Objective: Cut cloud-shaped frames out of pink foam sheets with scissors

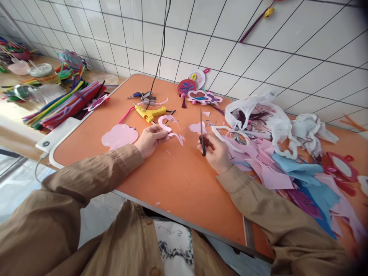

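Note:
My left hand (150,138) rests on the orange table (178,180) and pinches a curly pink cut-out strip (170,128) between thumb and fingers. My right hand (216,151) is closed round the black handles of a pair of scissors (201,132), whose blades are shut and point away from me. The two hands are a short way apart. A flat pink cloud-shaped cut-out (120,136) lies just left of my left hand. A smaller pink piece (197,127) lies beside the scissor blades.
A yellow glue gun (150,112) with a black cable lies behind my hands. Pink, blue and purple scraps (290,172) and a white plastic bag (258,111) cover the table's right side. Finished ornaments (198,94) sit by the tiled wall. Coloured pipe cleaners (63,105) lie left.

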Action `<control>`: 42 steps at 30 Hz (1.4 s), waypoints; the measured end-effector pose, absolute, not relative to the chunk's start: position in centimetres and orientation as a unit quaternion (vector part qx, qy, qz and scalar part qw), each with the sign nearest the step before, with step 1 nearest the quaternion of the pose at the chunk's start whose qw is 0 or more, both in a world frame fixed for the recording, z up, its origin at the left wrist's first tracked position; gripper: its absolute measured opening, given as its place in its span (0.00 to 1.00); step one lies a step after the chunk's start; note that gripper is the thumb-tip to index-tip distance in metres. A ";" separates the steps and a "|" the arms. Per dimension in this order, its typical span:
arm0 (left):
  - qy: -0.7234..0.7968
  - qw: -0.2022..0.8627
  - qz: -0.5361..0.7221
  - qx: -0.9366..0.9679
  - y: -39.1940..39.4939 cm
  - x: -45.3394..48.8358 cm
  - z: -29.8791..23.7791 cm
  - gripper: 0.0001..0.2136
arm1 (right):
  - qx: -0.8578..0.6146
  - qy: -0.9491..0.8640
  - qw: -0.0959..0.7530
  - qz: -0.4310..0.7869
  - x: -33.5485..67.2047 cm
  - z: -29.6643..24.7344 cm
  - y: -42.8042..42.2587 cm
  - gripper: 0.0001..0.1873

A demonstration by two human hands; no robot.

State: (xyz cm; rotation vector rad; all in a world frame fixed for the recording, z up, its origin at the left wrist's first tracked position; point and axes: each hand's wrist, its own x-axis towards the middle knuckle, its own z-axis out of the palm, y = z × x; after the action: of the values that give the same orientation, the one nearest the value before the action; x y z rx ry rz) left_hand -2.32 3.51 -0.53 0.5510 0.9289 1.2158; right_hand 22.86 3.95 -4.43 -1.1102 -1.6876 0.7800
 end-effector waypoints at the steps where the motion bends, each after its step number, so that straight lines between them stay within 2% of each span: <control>1: 0.416 0.688 0.545 0.238 3.5 -2.3 -0.4 0.08 | -0.449 -0.690 0.463 0.328 22.6 -4.2 3.7 0.25; 7: 0.422 0.684 0.558 0.207 3.3 -2.1 1.0 0.09 | -0.421 -0.682 0.438 0.407 20.9 -1.8 2.7 0.25; 13: 0.385 0.693 0.575 0.204 2.8 -0.9 3.0 0.07 | -0.342 -0.668 0.470 0.466 19.6 1.7 1.9 0.22; 18: 0.328 0.714 0.571 0.237 2.4 1.0 5.1 0.12 | -0.319 -0.661 0.476 0.484 19.5 3.7 1.0 0.25; 27: 0.302 0.732 0.554 0.255 2.2 2.9 6.2 0.12 | -0.375 -0.624 0.477 0.492 20.3 3.7 0.6 0.30; 34: 0.275 0.738 0.539 0.298 3.2 3.1 6.2 0.07 | -0.377 -0.623 0.465 0.504 20.5 3.1 1.0 0.27; 42: 0.291 0.734 0.524 0.319 3.2 3.2 6.3 0.12 | -0.388 -0.627 0.448 0.506 20.3 2.8 0.8 0.27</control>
State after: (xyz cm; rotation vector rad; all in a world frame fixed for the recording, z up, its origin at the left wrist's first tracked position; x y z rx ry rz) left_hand 3.21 3.16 6.30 0.7003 0.6398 1.1522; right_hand 20.33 0.79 2.76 -0.9612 -1.5520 1.2512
